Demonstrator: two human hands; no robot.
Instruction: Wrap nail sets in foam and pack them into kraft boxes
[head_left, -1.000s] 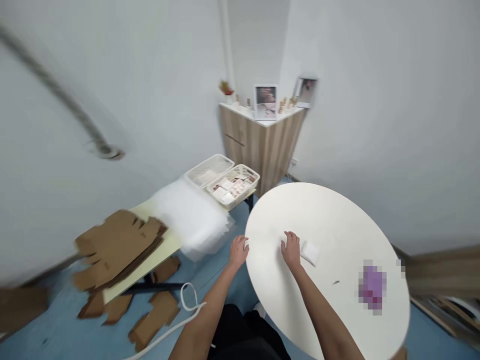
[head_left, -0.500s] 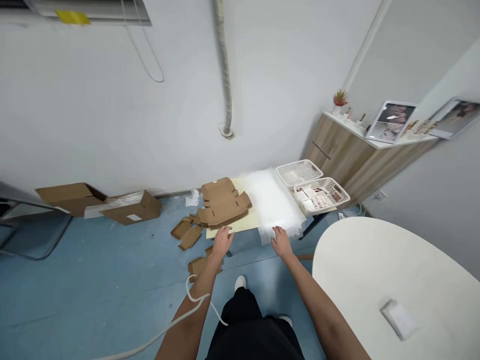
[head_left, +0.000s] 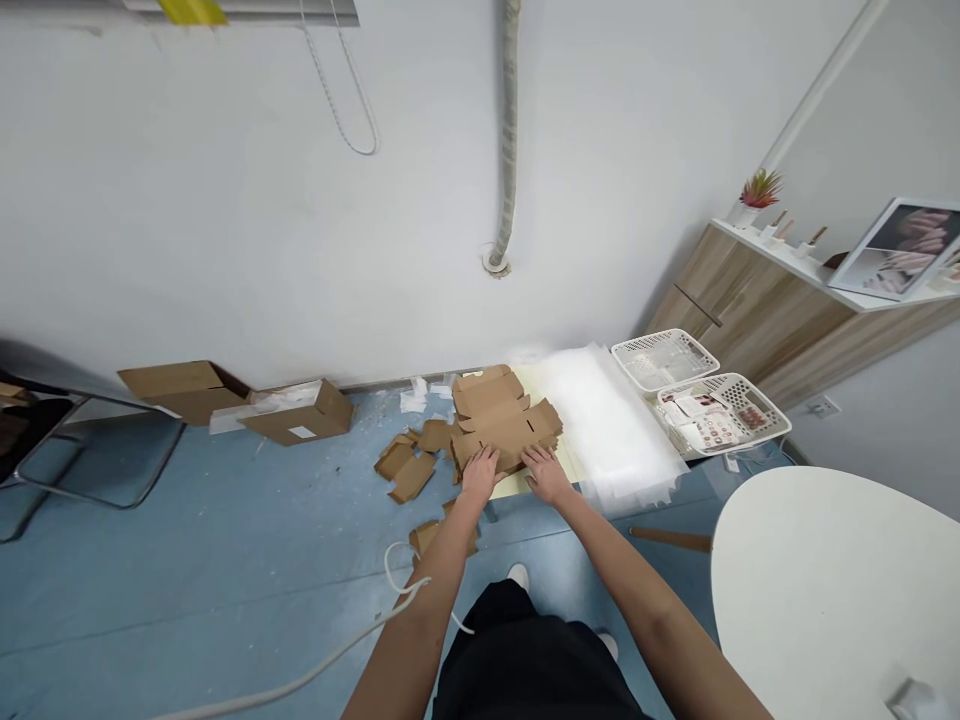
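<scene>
Two hands show, the left hand (head_left: 478,475) and the right hand (head_left: 546,475), both on one stack of flat cardboard blanks (head_left: 502,415). Around them are at least four loose cardboard pieces (head_left: 412,478), two cardboard boxes (head_left: 296,415), two white plastic baskets (head_left: 664,360), one pile of white foam sheets (head_left: 607,430), one round white tabletop (head_left: 825,590), one potted plant (head_left: 760,192), one framed photo (head_left: 896,250) and one white cable (head_left: 300,680)

Packing room with flattened cartons (head_left: 504,425)
</scene>
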